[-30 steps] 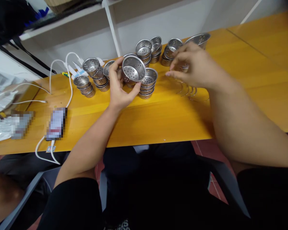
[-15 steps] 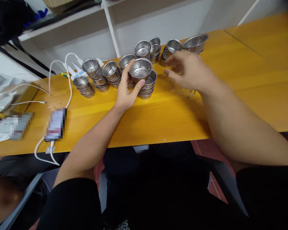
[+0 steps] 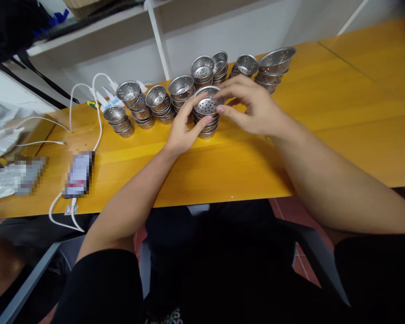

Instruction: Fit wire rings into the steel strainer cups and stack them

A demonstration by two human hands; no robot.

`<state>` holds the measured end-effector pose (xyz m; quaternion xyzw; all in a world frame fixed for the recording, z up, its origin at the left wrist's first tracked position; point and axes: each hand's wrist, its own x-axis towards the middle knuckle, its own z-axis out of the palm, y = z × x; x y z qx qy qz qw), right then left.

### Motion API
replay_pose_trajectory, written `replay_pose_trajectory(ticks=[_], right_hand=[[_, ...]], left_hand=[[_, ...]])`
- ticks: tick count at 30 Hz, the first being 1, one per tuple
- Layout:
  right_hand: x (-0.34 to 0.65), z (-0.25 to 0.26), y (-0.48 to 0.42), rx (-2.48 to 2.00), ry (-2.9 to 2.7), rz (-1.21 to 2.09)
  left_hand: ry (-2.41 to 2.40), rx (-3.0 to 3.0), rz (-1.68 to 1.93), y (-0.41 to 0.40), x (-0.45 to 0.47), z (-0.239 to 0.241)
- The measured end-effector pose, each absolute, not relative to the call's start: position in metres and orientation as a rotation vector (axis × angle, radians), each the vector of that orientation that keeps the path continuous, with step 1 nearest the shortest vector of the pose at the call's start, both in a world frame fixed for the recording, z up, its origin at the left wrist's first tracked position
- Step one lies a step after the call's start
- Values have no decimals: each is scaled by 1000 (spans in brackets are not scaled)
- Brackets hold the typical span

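Observation:
A stack of perforated stainless-steel cups (image 3: 208, 105) stands on the table in front of me. My left hand (image 3: 185, 128) grips the top cup from the left, thumb on the near side and fingers behind the rim. From the right comes my right hand (image 3: 248, 108), thumb and fingers apart at the cup's right rim. Whether its fingertips touch the metal I cannot tell. Beyond that hand, a tilted stack of cups (image 3: 273, 69) and another stack (image 3: 246, 66) stand partly covered.
Several more stacks of such cups (image 3: 157, 99) line the back of the table (image 3: 229, 171). To the left lie a phone (image 3: 78, 174) with white charging cables, a power strip (image 3: 111, 102) and plastic bags (image 3: 0, 180). Another person's arm (image 3: 2, 265) shows at lower left.
My right hand has moved left from the right-hand stacks to the top cup. With my left hand, that cup has come down and slightly right onto the stack.

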<state>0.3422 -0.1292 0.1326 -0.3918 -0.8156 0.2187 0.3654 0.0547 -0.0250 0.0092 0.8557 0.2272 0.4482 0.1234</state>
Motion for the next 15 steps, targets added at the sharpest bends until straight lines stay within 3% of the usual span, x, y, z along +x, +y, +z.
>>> replay_pose_trajectory(ticks=[15], right_hand=[[341,128,-124,-1049,-2120,485]], left_hand=[[719,2442,1338,-17,61,-3]])
